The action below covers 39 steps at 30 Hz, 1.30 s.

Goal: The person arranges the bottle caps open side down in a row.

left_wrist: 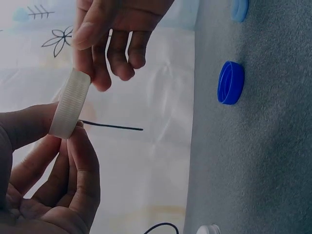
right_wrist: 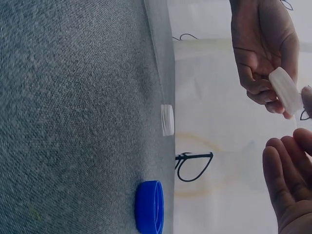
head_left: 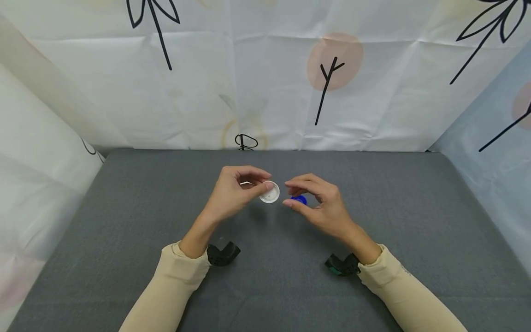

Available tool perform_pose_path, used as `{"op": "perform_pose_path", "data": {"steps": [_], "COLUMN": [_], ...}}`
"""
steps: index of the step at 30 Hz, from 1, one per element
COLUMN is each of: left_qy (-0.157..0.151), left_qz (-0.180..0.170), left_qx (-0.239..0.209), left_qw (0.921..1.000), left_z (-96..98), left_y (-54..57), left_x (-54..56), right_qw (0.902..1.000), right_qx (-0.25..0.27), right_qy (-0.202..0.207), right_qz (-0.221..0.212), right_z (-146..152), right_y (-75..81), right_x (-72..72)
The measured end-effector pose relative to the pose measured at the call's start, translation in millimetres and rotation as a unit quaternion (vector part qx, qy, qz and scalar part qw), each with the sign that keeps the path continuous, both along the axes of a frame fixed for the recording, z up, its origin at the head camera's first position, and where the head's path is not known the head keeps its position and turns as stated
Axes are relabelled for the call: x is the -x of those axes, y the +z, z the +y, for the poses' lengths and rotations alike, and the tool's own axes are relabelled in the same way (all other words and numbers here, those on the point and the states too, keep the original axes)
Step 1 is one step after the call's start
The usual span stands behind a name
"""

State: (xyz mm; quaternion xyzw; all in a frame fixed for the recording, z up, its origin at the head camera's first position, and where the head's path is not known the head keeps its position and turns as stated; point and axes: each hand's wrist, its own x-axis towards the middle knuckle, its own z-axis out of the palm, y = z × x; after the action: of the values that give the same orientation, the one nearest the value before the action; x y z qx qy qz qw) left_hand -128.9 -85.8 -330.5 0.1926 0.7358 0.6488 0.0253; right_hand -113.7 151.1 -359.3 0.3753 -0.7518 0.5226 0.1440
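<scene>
A white ribbed bottle cap (head_left: 270,193) is pinched between the thumb and fingers of my left hand (head_left: 238,191), above the grey table. It is tilted, with its round face towards the head camera. Just to its right, my right hand (head_left: 321,200) holds nothing, its fingers loosely bent and a small gap from the cap in the head view. A dark blue cap (left_wrist: 231,83) rests on the table, partly hidden behind the right hand in the head view. In the right wrist view, the blue cap (right_wrist: 149,207) lies below both hands.
Another white cap (right_wrist: 167,120) lies on the grey table (head_left: 166,203), mostly hidden behind the left hand in the head view. A light blue cap (left_wrist: 239,9) shows at the left wrist view's top edge. White printed cloth (head_left: 269,92) hangs behind the table.
</scene>
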Motion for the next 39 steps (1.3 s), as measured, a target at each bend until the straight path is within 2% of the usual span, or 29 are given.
{"op": "perform_pose_path", "data": {"steps": [3,6,10,14,19,24,33,39], "left_qy": [0.005,0.010,0.022,0.032,0.026,0.012,-0.054,-0.080], "left_qz": [0.006,0.022,0.045,0.056,0.050,0.026,-0.043,-0.073], "left_qx": [-0.009,-0.019,-0.030,-0.032,-0.035,-0.035,0.011,0.007], "left_qw": [0.9999,0.9995,0.9983,0.9974,0.9978,0.9990,0.9976,0.9941], "left_z": [4.6,9.6,15.2,18.8,21.0,20.9,5.8,1.8], "left_y": [-0.7,-2.1,-3.2,-3.1,-3.6,-4.4,-3.0,-3.4], "left_x": [-3.0,-6.0,-9.1,-10.7,-11.3,-10.1,-3.0,0.8], "right_qw": [0.9991,0.9948,0.9826,0.9731,0.9700,0.9661,0.9613,0.9626], "right_qx": [0.009,0.009,0.002,0.004,0.013,0.025,0.031,0.027], "right_qy": [0.018,0.023,0.009,0.009,0.021,0.026,0.020,0.013], "right_qz": [-0.038,-0.098,-0.186,-0.230,-0.242,-0.256,-0.273,-0.269], "right_z": [0.0,0.7,1.8,2.5,3.3,4.0,8.7,9.6], "right_y": [-1.0,-0.5,3.2,7.3,8.6,9.6,12.9,13.1], "right_x": [-0.8,-2.8,-4.6,-4.2,-2.7,-2.4,-0.7,0.0]}}
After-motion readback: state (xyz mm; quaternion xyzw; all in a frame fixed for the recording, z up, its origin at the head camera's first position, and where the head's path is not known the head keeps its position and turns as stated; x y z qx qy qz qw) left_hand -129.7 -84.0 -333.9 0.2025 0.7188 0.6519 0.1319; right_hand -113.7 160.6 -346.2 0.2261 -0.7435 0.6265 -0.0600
